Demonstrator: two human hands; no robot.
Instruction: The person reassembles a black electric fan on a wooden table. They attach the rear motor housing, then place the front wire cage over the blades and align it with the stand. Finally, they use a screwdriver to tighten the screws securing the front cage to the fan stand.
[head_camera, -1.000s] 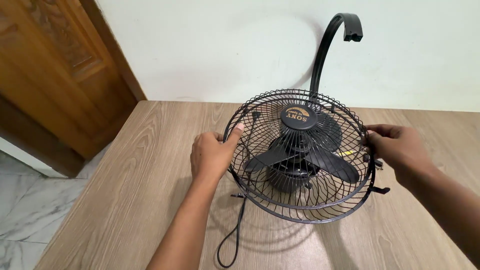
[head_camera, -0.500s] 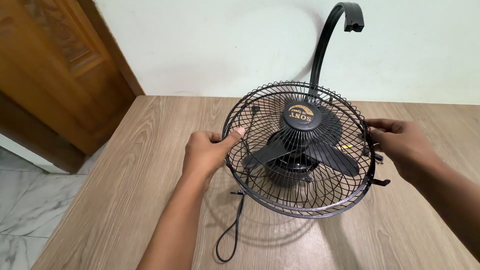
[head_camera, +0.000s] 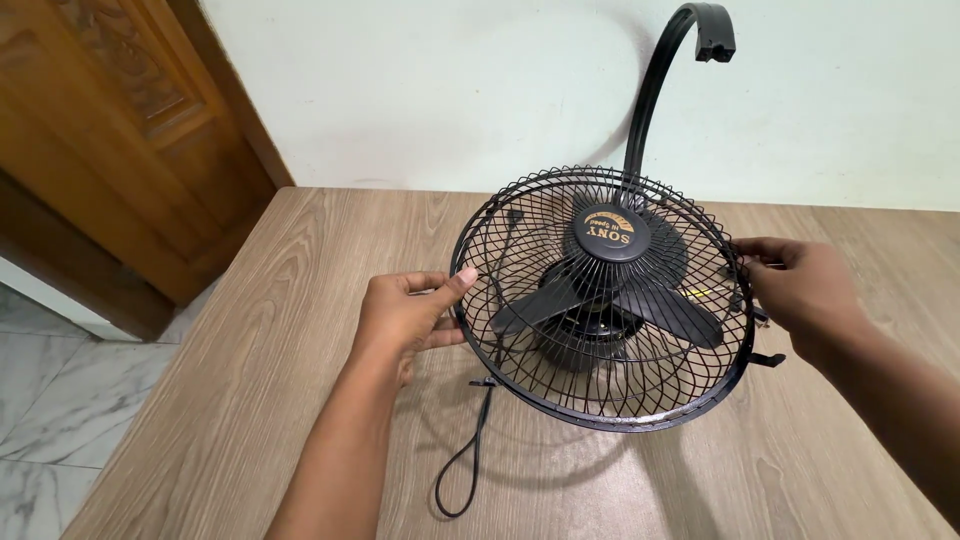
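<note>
Both bare forearms reach forward from the lower edge of the view, spread well apart. The left hand (head_camera: 405, 315) is held with fingers curled and thumb stretched out to the right; the right hand (head_camera: 800, 285) is curled inward, its fingers bent in a closed grip, wrist angled leftward.

Two bare forearms in view, no sleeves visible. Left hand (head_camera: 405, 315): no ring, no watch, no glove; short trimmed nails, pale thumbnail showing. Right hand (head_camera: 800, 285): likewise bare, no jewellery, wrist uncovered. Forearms slim, lightly haired, running off lower frame edge.
</note>
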